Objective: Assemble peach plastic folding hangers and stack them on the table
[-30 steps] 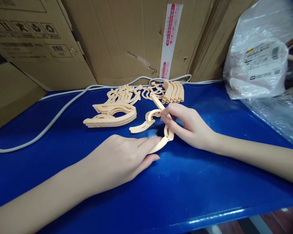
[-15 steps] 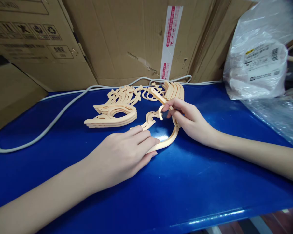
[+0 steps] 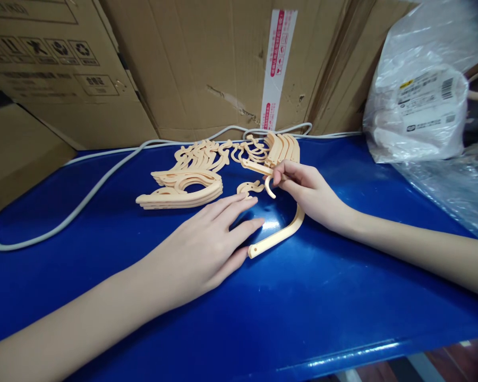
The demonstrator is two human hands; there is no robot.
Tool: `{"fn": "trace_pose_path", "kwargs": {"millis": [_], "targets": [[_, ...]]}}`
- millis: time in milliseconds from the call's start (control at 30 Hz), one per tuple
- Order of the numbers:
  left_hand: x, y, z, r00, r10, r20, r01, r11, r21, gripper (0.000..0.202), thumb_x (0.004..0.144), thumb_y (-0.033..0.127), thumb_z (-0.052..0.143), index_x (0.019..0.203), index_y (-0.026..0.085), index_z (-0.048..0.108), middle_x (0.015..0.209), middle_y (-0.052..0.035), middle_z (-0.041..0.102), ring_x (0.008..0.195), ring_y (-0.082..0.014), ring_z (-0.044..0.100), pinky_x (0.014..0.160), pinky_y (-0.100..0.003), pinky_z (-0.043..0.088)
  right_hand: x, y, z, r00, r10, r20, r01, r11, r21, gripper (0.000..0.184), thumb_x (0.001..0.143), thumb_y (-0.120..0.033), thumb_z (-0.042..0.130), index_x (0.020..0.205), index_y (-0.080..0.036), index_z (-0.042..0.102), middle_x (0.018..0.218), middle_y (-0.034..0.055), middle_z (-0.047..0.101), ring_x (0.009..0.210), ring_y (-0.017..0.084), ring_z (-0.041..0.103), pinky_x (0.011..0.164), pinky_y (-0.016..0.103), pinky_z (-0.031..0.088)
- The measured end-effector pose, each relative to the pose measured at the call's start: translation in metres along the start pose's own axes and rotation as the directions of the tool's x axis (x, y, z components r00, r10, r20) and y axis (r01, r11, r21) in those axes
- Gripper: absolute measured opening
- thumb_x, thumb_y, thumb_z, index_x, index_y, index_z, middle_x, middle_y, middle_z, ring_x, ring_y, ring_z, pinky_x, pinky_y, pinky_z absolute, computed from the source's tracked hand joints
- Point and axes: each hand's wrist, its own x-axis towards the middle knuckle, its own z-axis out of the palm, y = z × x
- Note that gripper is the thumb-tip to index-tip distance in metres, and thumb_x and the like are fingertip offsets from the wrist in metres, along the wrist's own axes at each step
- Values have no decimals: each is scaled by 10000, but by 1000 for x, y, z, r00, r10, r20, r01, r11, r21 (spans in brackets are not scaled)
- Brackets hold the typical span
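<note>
My right hand [image 3: 307,193] pinches a peach plastic hanger [image 3: 279,233] near its hook, and one curved arm of it sweeps down to the blue table [image 3: 263,318]. My left hand [image 3: 207,249] lies flat with fingers stretched out beside that arm's lower end, over another hanger part [image 3: 250,187] that shows past the fingertips. A stack of the same peach hangers [image 3: 183,185] lies just behind my left hand. More hanger pieces [image 3: 281,148] stand bunched behind my right hand.
Cardboard boxes [image 3: 207,63] wall off the back of the table. A grey cable [image 3: 95,185] runs along the back and off to the left. Clear plastic bags [image 3: 418,101] sit at the right. The table's front edge runs near the bottom right.
My left hand let go of the hanger's lower arm and spread flat. My right hand moved back and up a little, and the hanger unfolded with its arm now lying free.
</note>
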Motion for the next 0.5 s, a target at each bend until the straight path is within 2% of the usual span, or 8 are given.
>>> {"fn": "trace_pose_path", "kwargs": {"millis": [133,267,400,500], "targets": [[-3,-1,3,998,-51,43,51,999,15,430,1017,253,404,1391,98,550,1522,-223,456,1428,-362,414,1112,-559,433,-1,0,-1,999,-17,-28,15,997,-73,93,815,-139,511,741,-190,536,730,-17,563,708,134,500,707,303,374],[-1,0,1,998,-47,35,44,996,78,426,1024,286,410,1342,60,580,1431,-235,555,1314,-340,552,1043,-495,508,-1,1,-2,999,-18,-36,13,992,-127,96,797,-149,514,715,-198,518,715,-15,551,699,138,481,686,300,363],[1,3,-2,998,-18,-61,28,983,182,387,1032,278,403,1255,52,623,1215,-184,706,1056,-305,704,845,-430,601,-1,3,-2,999,-31,-30,25,982,-185,119,760,-111,486,709,-213,452,719,-14,530,716,146,475,693,300,358],[-1,6,-6,996,6,-86,18,963,269,328,1023,205,396,1137,74,674,1047,-128,761,858,-274,743,651,-380,602,-2,6,-2,1000,-6,-4,5,980,-199,137,739,-86,467,745,-219,432,781,1,556,776,161,504,736,312,374]]}}
